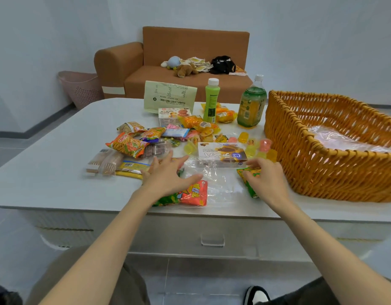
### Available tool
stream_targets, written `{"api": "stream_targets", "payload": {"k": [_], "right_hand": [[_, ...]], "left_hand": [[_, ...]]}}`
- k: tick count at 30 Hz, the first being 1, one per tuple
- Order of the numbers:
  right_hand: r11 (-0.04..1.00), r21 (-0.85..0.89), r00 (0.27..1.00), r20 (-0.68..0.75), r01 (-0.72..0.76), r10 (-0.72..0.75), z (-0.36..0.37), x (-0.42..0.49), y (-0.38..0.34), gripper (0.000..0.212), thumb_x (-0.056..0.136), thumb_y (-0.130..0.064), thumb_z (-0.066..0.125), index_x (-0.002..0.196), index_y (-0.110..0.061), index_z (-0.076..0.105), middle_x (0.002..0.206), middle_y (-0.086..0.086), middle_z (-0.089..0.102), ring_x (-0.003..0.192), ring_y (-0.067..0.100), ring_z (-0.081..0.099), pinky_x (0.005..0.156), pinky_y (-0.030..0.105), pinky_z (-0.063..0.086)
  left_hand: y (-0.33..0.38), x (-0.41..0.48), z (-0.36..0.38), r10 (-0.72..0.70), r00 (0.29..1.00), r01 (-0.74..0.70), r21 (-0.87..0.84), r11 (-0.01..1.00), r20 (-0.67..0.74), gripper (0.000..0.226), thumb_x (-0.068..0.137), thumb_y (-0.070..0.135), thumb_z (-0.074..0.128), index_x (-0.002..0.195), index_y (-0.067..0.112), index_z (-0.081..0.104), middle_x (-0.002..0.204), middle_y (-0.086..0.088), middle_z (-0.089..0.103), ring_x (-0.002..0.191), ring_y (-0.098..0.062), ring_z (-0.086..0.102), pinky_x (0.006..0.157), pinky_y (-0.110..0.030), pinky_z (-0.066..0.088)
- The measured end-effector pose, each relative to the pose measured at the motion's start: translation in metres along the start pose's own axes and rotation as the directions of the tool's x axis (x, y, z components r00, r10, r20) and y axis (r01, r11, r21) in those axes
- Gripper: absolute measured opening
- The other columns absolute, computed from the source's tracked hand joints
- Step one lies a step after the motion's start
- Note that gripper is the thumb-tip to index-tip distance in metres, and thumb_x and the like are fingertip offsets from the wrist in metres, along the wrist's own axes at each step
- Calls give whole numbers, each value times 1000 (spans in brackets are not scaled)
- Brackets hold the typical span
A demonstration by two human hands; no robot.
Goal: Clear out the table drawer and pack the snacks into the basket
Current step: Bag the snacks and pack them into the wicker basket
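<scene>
The left hand (168,175) lies palm down with straight, spread fingers, its grip wide and holding nothing, over the near end of the snacks (146,146). Whether it touches them I cannot tell. The right hand (267,179) has its fingers curled, and its grip holds the top edge of a crinkly green packet (248,183) that lies on the smooth white tabletop (47,168), just beside the basket (322,172).

The basket is rectangular, woven of thick orange wicker, and stands on the right side of the tabletop with crumpled clear film (344,142) inside it. Between the hands lies a glossy clear plastic bag (221,183) with a shiny orange-red packet (195,193) at its left edge. Beyond it are a flat cardboard box (221,156), small translucent jelly cups (265,147) in yellow and pink, and an orange foil bag of stick snacks (128,146). Farther back stand a slim green bottle (211,102), a rounder bottle (251,106) of yellow-green drink and a pale paper pouch (169,96).

The drawer (190,234) sits under the near tabletop edge, its front flush, with a clear handle (212,240). A brown fabric sofa (190,51) stands behind.
</scene>
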State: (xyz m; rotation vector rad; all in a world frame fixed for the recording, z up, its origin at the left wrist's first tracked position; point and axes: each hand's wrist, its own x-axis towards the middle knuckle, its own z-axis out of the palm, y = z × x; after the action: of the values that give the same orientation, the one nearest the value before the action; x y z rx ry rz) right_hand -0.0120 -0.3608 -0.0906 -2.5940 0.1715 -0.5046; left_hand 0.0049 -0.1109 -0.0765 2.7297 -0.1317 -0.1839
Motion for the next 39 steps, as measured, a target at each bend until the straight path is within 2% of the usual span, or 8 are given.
{"api": "stream_targets", "payload": {"k": [5,10,14,20,25,30,35,39], "right_hand": [[944,-296,931,284,-143,230,5,-4,23,70,86,-58,55,144,-27,28,139,15,41,126,38,35,102,41,33],[966,-251,969,214,-67,123,-9,-4,23,52,82,-47,60,131,-35,45,128,8,52,117,34,43,93,41,39],[992,90,989,112,91,-101,-32,-3,11,49,76,-30,69,123,-37,56,125,1,52,104,22,37,88,31,33],[965,-17,871,435,260,-228,-26,3,0,53,78,-32,71,128,-38,54,128,2,48,116,25,31,90,26,25],[985,141,881,449,96,-150,-4,14,-13,48,73,-29,75,120,-35,62,119,-1,56,117,25,46,98,33,43],[873,429,850,525,-233,-32,9,24,-29,58,65,-30,87,114,-22,58,115,-1,58,104,15,58,90,31,51],[867,472,862,494,-157,-113,28,23,-48,47,64,-26,89,103,-13,65,94,-4,66,89,11,62,81,31,52],[791,578,806,556,-202,-201,37,25,-54,32,74,-12,79,104,-15,68,104,2,70,100,17,65,88,32,53]], "left_hand": [[12,1,10,-36,997,27,124,992,72,86,72,87,36,146,51,15,161,5,-4,146,-36,-10,109,-70,4],[16,3,9,-44,992,30,119,992,117,96,62,94,26,146,53,3,161,6,-10,146,-34,-14,109,-69,-1],[17,4,7,-28,990,12,110,994,141,111,49,98,35,142,58,-9,160,6,-15,146,-34,-15,109,-70,0],[11,5,8,29,995,-39,109,993,94,98,69,82,50,145,54,-5,161,6,-11,147,-33,-10,111,-68,6],[-2,9,7,98,992,-98,-7,995,82,91,69,85,45,145,55,5,161,6,-4,147,-31,-8,113,-64,8],[-9,8,2,159,982,-150,-90,985,101,91,69,89,40,146,53,10,161,7,0,148,-26,-8,116,-58,7],[-17,0,-16,171,982,-156,-172,973,79,85,77,72,47,150,37,21,161,2,4,148,-14,-2,119,-40,9],[-37,10,-28,61,998,-54,-204,977,30,74,87,65,35,151,29,24,159,-8,18,147,-20,12,116,-37,15]]}}
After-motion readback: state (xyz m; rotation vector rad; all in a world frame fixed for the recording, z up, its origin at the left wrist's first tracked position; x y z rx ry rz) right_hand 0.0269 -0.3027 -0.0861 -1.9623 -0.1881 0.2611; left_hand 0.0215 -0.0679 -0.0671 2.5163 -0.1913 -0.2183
